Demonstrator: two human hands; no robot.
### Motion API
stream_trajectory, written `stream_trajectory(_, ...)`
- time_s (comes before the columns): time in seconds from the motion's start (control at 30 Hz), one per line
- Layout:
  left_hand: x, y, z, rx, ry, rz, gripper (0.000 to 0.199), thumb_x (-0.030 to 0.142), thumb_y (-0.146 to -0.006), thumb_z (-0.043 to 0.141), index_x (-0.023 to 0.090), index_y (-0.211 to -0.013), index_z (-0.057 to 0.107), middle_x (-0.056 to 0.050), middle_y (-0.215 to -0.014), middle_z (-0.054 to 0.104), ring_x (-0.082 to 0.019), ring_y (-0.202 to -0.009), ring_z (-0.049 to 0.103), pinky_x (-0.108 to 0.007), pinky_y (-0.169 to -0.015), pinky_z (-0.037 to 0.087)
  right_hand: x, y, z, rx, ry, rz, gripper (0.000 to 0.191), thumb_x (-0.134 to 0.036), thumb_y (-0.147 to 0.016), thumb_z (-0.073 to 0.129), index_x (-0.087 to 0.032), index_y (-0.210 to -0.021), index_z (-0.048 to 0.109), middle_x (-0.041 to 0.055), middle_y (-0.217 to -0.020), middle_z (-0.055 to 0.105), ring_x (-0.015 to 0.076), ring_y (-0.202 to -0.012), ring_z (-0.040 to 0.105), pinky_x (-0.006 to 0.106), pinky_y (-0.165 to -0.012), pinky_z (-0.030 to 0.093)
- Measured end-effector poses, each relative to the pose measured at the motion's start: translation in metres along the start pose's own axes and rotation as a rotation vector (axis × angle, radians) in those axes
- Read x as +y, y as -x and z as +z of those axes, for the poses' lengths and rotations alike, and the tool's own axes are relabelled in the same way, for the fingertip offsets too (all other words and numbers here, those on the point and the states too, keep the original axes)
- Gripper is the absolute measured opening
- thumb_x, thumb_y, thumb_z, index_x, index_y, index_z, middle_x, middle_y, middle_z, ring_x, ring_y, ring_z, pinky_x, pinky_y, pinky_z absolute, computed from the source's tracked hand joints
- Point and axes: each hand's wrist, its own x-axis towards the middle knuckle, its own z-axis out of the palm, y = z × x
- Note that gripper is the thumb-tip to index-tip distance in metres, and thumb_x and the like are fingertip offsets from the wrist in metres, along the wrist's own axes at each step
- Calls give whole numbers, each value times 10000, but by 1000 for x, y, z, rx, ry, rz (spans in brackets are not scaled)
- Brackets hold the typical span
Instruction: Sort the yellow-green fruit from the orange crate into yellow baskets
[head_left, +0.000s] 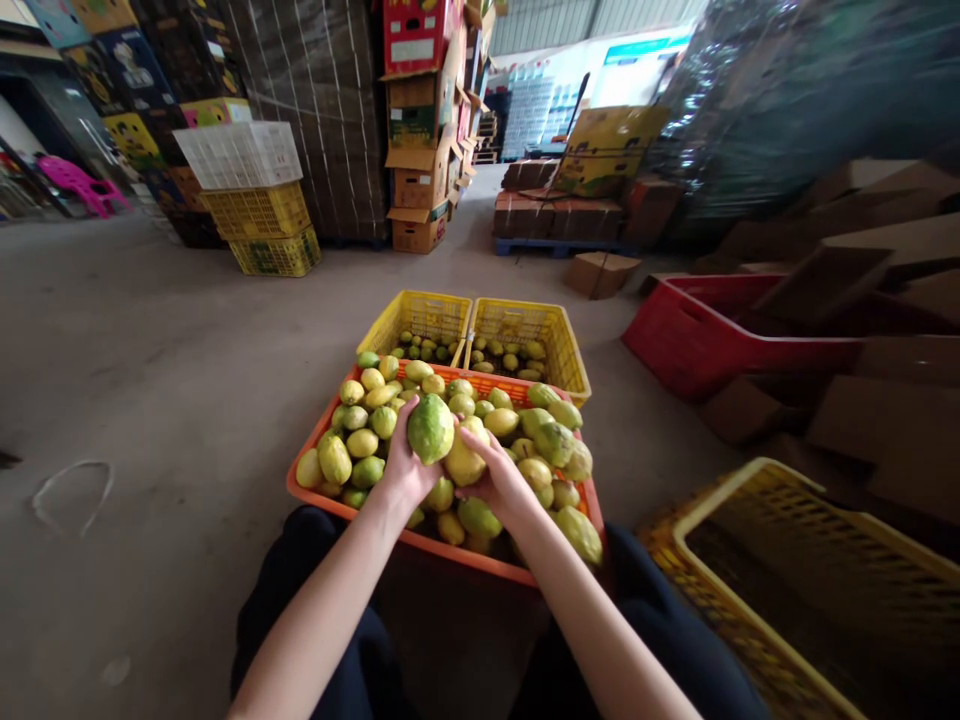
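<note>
My left hand (406, 472) is closed around a large green lemon (430, 430), holding it above the heap. Close beside it, my right hand (495, 478) grips a yellow-green lemon (466, 456); the two fruits nearly touch, and I cannot tell whether they do. Beneath both hands is an orange crate (313, 496) between my knees, heaped with green and yellow lemons (334, 460) of mixed sizes. My palms and forearms hide part of the heap.
Two yellow crates (568, 345) with some lemons in the bottom stand just beyond. To the right are another yellow crate (739, 500), a red bin (705, 335) and loose cardboard (870, 400). Stacked crates (259, 210) and cartons (416, 185) stand farther back.
</note>
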Motion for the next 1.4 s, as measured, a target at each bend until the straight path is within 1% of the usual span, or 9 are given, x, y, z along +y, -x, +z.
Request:
stream_trajectory(0.07, 6, 3, -3, -40, -23, 2, 476, 690, -885, 600, 228, -812, 690, -89, -858, 765, -316, -1095, 745, -437, -953, 616, -6, 0, -3, -54, -172, 197, 337, -537, -874, 655, -237, -1025, 650, 74, -847, 750, 244, -661, 720, 355, -489, 578)
stream_trajectory(0.13, 13, 5, -5, -51, -46, 1, 509, 727, -890, 574, 237, -829, 696, -86, -897, 770, -285, -1010, 757, -402, -868, 631, -14, 2, -7, -34, -243, 245, 365, -544, -833, 680, -251, -1040, 613, 77, -898, 748, 256, -674, 720, 374, -502, 581)
stream_trajectory(0.27, 20, 2, -7, 46, -182, 46, 502, 727, -834, 683, 227, -869, 682, -60, -812, 730, -270, -889, 754, -349, -732, 619, -24, 4, -21, 113, -66, 75, 615, -494, -633, 864, -272, -1141, 600, 89, -1047, 749, 323, -836, 731, 427, -568, 619)
stream_trajectory(0.37, 16, 0, -9, 71, -299, 175, 359, 574, -866, 756, 225, -922, 696, -60, -908, 755, -293, -1066, 730, -352, -879, 598, -25, 4, -33, 174, 180, -124, 687, -451, -545, 912, -281, -1133, 600, 50, -1005, 743, 320, -891, 713, 463, -743, 638)
stream_trajectory(0.43, 12, 2, -11, 25, -456, 309, 288, 432, -818, 855, 229, -970, 720, -53, -982, 761, -298, -1168, 687, -351, -1008, 540, -23, 4, -38, 170, 288, -216, 644, -436, -570, 891, -287, -1125, 600, 22, -958, 741, 294, -864, 706, 460, -813, 619)
stream_trajectory(0.5, 9, 5, -13, -54, -679, 466, 401, 314, -694, 957, 243, -1022, 738, -50, -1069, 750, -304, -1215, 652, -363, -1099, 474, -22, 4, -40, 145, 352, -255, 608, -427, -603, 861, -288, -1133, 597, 18, -943, 748, 285, -849, 706, 457, -830, 605)
stream_trajectory(0.63, 8, 8, -15, -166, -1003, 678, 534, 261, -595, 1002, 265, -1072, 761, -81, -1206, 712, -326, -1232, 623, -429, -1160, 420, -19, 6, -36, 155, 447, -319, 558, -406, -617, 797, -277, -1115, 583, 56, -1015, 764, 321, -923, 718, 494, -870, 590)
stream_trajectory(1.1, 10, -4, -25, -390, -1155, 999, 364, 309, -868, 830, 254, -1212, 726, -110, -1317, 707, -306, -1315, 629, -460, -1167, 467, -1, -3, -33, 151, 513, -521, 484, -240, -692, 685, -258, -1161, 565, 80, -1095, 749, 296, -961, 708, 470, -888, 583)
stream_trajectory(1.4, 8, -11, -34, -423, -1236, 1094, 403, 192, -898, 757, 255, -1291, 695, -116, -1364, 697, -293, -1332, 636, -465, -1161, 499, 5, -5, -33, 90, 529, -564, 467, -205, -720, 666, -251, -1175, 572, 102, -1140, 740, 301, -1016, 705, 477, -919, 581)
